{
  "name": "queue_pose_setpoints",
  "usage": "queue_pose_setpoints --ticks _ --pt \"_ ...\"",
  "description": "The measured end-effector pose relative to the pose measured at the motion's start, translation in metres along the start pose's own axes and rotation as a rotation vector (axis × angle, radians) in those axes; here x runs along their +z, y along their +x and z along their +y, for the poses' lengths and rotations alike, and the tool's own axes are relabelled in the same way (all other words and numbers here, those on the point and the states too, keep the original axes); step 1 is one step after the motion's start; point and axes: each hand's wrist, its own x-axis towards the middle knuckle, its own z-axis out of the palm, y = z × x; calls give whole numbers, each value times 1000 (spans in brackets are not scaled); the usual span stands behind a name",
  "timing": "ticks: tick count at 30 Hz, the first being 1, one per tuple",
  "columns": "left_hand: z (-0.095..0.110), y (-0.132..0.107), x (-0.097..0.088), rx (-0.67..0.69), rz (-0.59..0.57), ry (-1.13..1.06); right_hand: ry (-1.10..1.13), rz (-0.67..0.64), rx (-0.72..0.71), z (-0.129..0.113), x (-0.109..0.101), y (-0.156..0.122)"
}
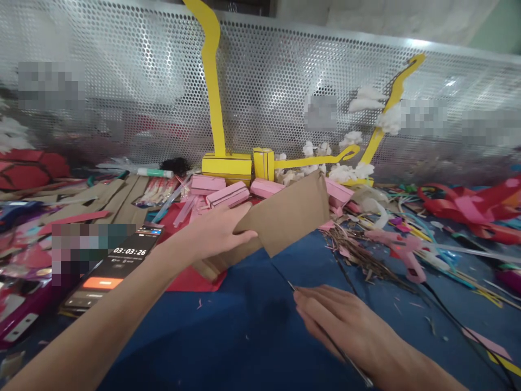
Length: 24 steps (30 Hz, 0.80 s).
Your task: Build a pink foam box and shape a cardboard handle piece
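Note:
My left hand grips a flat piece of brown cardboard at its left end, thumb on the near face and fingers behind the top edge. The cardboard is tilted up over the blue table. More folded cardboard shows under my left hand, on a red sheet. In my right hand is a slim, dark, pointed metal tool, with its tip near the cardboard's lower corner. Its exact kind is unclear. Whether the tip touches the cardboard I cannot tell.
Pink paper blocks and yellow paper shapes stand behind, before a perforated metal panel. A phone lies left among scraps. At right lie a pink glue gun with its cord, twigs and red ribbon.

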Motion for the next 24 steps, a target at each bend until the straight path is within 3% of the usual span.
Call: queue_pose_setpoints --ticks 4,7,11,13,16,20,24 --pt "-8 2 -4 -18 47 -120 86 126 130 -2 -9 4" --pt "-11 0 -6 -26 154 -298 164 213 294 -4 -17 10" --pt "-5 -9 10 -191 340 -648 277 351 454 -5 -28 22" --pt "4 -15 25 -266 469 -798 345 409 480 -4 -31 30" --pt "15 -21 46 -295 553 -983 452 450 516 1 -28 45" --pt "21 -26 64 -329 562 -1015 524 492 519 5 -13 59" --pt "21 -27 74 -318 554 -1050 461 463 460 8 3 58"
